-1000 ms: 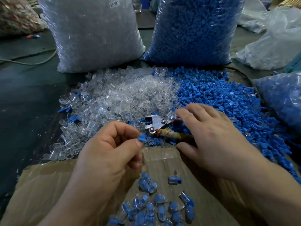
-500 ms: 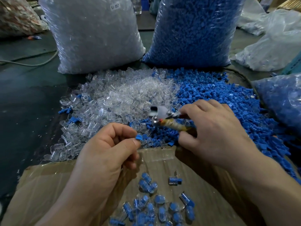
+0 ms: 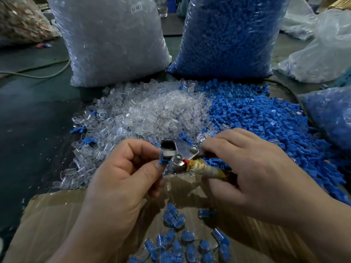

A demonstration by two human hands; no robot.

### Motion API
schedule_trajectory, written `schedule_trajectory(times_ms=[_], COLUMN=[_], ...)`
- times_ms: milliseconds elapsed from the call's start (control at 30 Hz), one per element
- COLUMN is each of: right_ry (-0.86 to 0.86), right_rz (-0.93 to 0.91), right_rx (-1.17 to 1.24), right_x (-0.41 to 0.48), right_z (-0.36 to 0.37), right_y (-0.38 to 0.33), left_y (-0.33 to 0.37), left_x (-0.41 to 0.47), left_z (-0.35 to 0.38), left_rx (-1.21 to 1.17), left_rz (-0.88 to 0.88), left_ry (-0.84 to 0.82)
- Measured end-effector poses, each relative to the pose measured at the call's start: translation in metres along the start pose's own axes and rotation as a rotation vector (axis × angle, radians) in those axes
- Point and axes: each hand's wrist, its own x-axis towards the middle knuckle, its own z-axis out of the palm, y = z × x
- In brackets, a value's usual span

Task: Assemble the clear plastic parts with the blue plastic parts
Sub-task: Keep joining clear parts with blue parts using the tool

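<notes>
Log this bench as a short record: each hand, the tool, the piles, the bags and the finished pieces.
left hand: pinches a blue part against the tool's metal head
right hand: grips the tool by its wrapped handle
clear pile: left of the blue pile, edges meeting
bags: clear bag behind the clear pile, blue bag behind the blue pile
finished pieces: loose on the cardboard
</notes>
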Motion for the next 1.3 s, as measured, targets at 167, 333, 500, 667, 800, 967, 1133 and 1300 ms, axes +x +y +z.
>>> schedule_trajectory(times_ms=[167, 333, 500, 667, 800, 967, 1133, 1300], right_ry=[-0.018, -0.037, -0.053, -0.048, -0.068, -0.153, -0.242, 0.022], right_rz=[-0.009, -0.02, -0.013, -0.001, 0.049, 0.145, 0.193, 0.059], right_rx=[0.014, 0.022, -0.004, -0.002, -0.108, -0.216, -0.264, -0.091], right_x=[-0.002, -0.001, 0.001, 0.001, 0.002, 0.013, 0.022, 0.015], right_z=[-0.001, 0.0, 0.001, 0.002, 0.003, 0.005, 0.01, 0.008], right_y=[0.0, -0.002, -0.004, -0.005, 0.004, 0.018, 0.02, -0.01], left_y=[0.002, 0.007, 0.011, 0.015, 0.01, 0.006, 0.005, 0.003], left_x=[-0.001, -0.004, -0.007, -0.007, -0.003, 0.0, -0.004, -0.006], left_z=[0.002, 0.005, 0.008, 0.007, 0.002, 0.0, 0.009, 0.01], left_rx=[0.024, 0.055, 0.059, 0.117, 0.211, 0.292, 0.4, 0.417], left_rz=[0.051, 0.071, 0.054, 0.037, -0.002, -0.119, -0.092, -0.066], left_ry=[0.025, 0.042, 0.039, 0.068, 0.095, 0.025, 0.015, 0.064])
